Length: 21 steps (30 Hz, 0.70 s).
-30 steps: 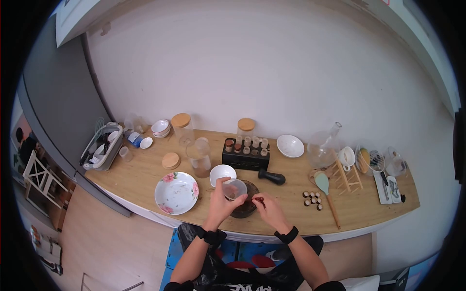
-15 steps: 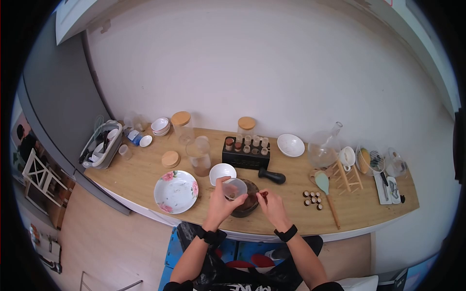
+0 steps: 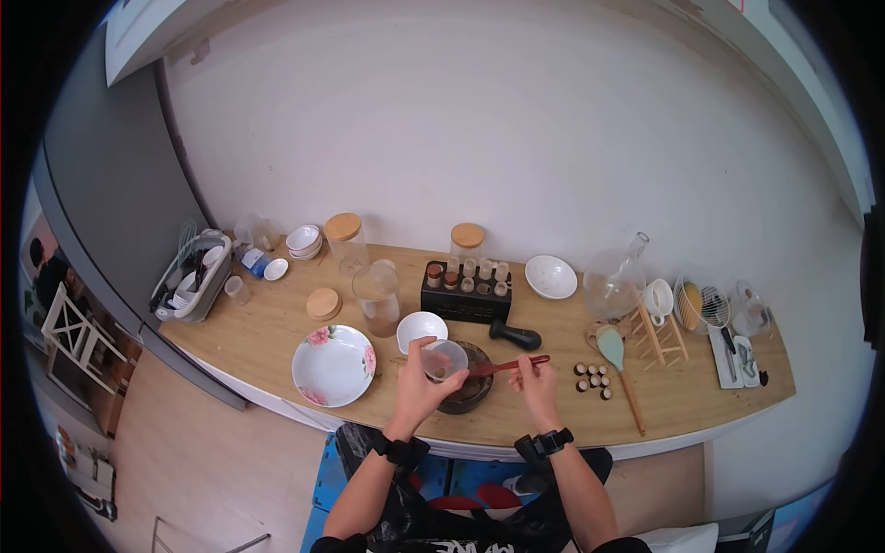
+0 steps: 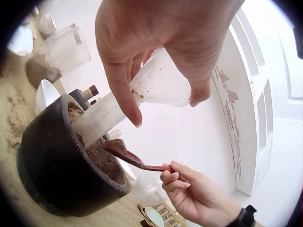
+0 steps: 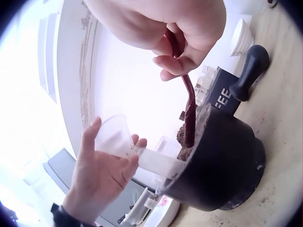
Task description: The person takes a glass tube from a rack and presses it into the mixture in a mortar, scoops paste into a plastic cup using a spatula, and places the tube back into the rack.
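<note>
Between thumb and fingers my left hand (image 3: 417, 392) holds a clear plastic funnel (image 4: 163, 82). Its lower end meets a clear tube (image 4: 98, 119) that leans inside a black mortar (image 4: 71, 163). Brown powder (image 4: 102, 158) lies in the mortar and clings to its inner wall. To the right, my right hand (image 3: 537, 389) pinches the handle of a dark red spoon (image 5: 190, 111). The spoon's bowl carries a heap of brown powder (image 4: 115, 144) over the mortar's opening, below the funnel and close to the tube.
Behind the mortar stand a white bowl (image 3: 422, 326), a black rack of small tubes (image 3: 466, 300) and a black pestle (image 3: 516, 335). A flowered plate (image 3: 318, 373) lies left, near a glass jar with brown powder (image 3: 380, 318). Several small corks (image 3: 592, 376) and a green spatula (image 3: 624, 369) lie right.
My right hand has moved to the right and back from the mortar, and the spoon now points left with its handle in sight. My left hand with the funnel stays nearly in place.
</note>
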Available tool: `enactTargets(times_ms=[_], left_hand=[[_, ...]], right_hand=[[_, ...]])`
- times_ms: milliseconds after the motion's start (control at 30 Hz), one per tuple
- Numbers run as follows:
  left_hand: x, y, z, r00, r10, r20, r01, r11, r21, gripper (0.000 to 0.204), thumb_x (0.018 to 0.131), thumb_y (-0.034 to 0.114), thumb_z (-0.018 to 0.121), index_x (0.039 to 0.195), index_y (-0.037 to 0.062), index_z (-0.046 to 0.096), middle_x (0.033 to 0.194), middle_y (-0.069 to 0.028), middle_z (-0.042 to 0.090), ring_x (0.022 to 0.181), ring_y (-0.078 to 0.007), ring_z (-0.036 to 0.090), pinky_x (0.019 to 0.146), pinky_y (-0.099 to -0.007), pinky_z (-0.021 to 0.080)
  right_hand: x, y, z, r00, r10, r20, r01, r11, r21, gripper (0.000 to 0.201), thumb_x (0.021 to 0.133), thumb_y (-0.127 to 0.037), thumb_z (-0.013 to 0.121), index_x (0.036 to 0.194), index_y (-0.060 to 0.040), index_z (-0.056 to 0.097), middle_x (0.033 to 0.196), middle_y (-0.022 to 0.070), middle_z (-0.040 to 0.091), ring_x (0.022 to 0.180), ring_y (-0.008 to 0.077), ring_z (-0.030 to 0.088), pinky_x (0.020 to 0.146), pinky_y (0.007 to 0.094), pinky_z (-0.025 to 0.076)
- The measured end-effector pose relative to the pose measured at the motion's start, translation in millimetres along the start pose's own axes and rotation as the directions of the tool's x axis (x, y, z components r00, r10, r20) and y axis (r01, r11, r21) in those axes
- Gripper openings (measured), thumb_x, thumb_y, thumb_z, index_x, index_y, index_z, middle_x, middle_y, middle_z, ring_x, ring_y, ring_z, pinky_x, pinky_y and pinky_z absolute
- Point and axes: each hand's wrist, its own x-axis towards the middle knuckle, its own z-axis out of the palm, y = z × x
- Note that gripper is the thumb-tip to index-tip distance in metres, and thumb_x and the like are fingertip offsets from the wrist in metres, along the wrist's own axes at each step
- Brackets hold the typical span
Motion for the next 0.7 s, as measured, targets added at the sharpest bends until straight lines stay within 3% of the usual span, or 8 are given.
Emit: enactTargets(times_ms=[100, 333, 700], left_hand=[[0, 2, 0, 1.0, -0.006, 0.0, 0.006, 1.0, 0.01, 0.073, 0.067, 0.034, 0.081, 0.122, 0.004, 0.043, 0.092, -0.0157, 0.066, 0.085, -0.0293, 0.066, 0.075, -0.0379, 0.051], [-2, 5, -1, 1.0, 0.01, -0.003, -0.01, 1.0, 0.014, 0.072, 0.068, 0.034, 0.081, 0.121, 0.0039, 0.043, 0.092, -0.0152, 0.066, 0.085, -0.0291, 0.065, 0.075, -0.0379, 0.051], [-2, 7, 1, 1.0, 0.022, 0.002, -0.022, 1.0, -0.002, 0.071, 0.067, 0.033, 0.081, 0.12, 0.0035, 0.043, 0.092, -0.016, 0.066, 0.084, -0.0299, 0.066, 0.074, -0.0387, 0.051]], right_hand=[[3, -25, -7, 1.0, -0.017, 0.015, 0.015, 0.991, 0.133, 0.021, 0.095, -0.019, 0.056, 0.095, 0.0025, 0.058, 0.074, 0.0065, 0.059, 0.057, 0.0104, 0.056, 0.047, 0.0223, 0.041], [1, -86, -2, 0.992, -0.062, 0.111, 0.033, 0.969, 0.244, 0.022, 0.096, -0.019, 0.054, 0.101, 0.0019, 0.058, 0.077, 0.0052, 0.059, 0.062, 0.0096, 0.055, 0.051, 0.0216, 0.041], [-11, -94, 20, 0.972, -0.054, 0.229, 0.037, 0.996, 0.077, 0.025, 0.096, -0.022, 0.055, 0.104, 0.0012, 0.057, 0.082, 0.0061, 0.059, 0.066, 0.0103, 0.056, 0.054, 0.0214, 0.042]])
